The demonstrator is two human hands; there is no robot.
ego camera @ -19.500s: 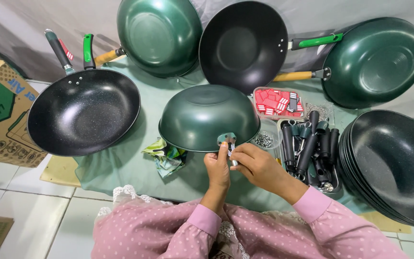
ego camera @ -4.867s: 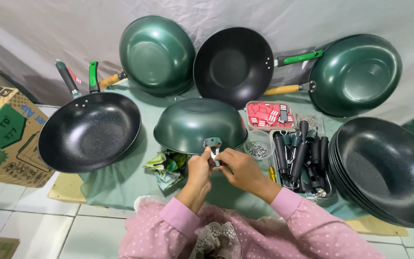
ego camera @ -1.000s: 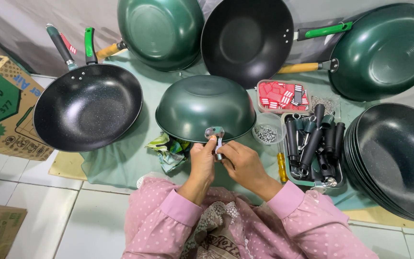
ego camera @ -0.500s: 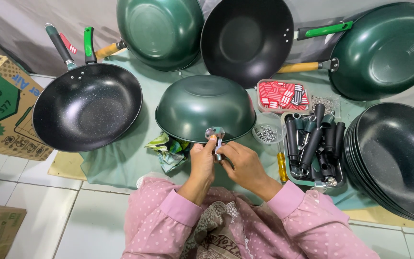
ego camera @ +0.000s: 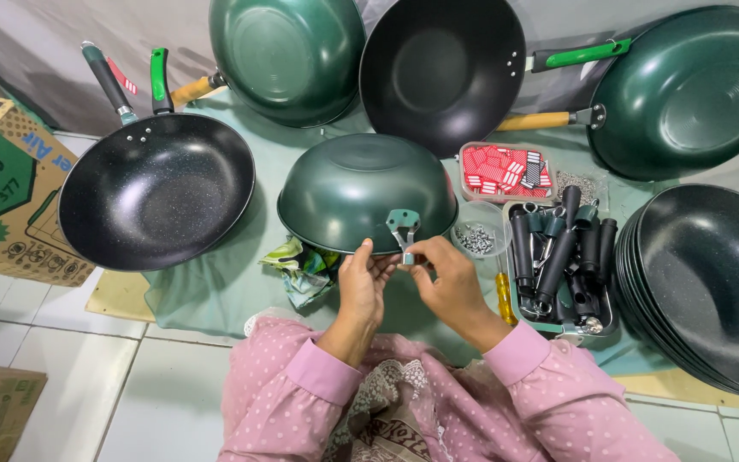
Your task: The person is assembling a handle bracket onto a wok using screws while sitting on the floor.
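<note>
A dark green, round metal wok body (ego camera: pixel 361 192) lies upside down, dome upward, in the middle of the desk (ego camera: pixel 215 291), which is covered with a pale green cloth; its matte outer skin is smooth, with a flat circular base at the top. On its near rim sits a small grey-green metal handle bracket (ego camera: pixel 403 227), forked in shape, pointing toward the person. The left hand (ego camera: pixel 361 282) is curled with its fingertips pressed to the rim just left of the bracket, and the right hand (ego camera: pixel 446 278) pinches a small piece at the bracket's lower end between thumb and forefinger; what that piece is cannot be made out. Just left of the wok body and below its rim lies a crumpled green printed plastic wrapper (ego camera: pixel 305 265). Further left of the wok body rests a black speckled frying wok with a dark handle (ego camera: pixel 156 192). Behind the wok body lean a green wok with a wooden handle (ego camera: pixel 288 51) and a black wok with a bright green handle (ego camera: pixel 442 68). To the right of the wok body stand a clear tub of small screws (ego camera: pixel 476 239), a tray of red and white tags (ego camera: pixel 506 171) and a tray of black handles (ego camera: pixel 562 261), then a stack of black woks (ego camera: pixel 712 282).
</note>
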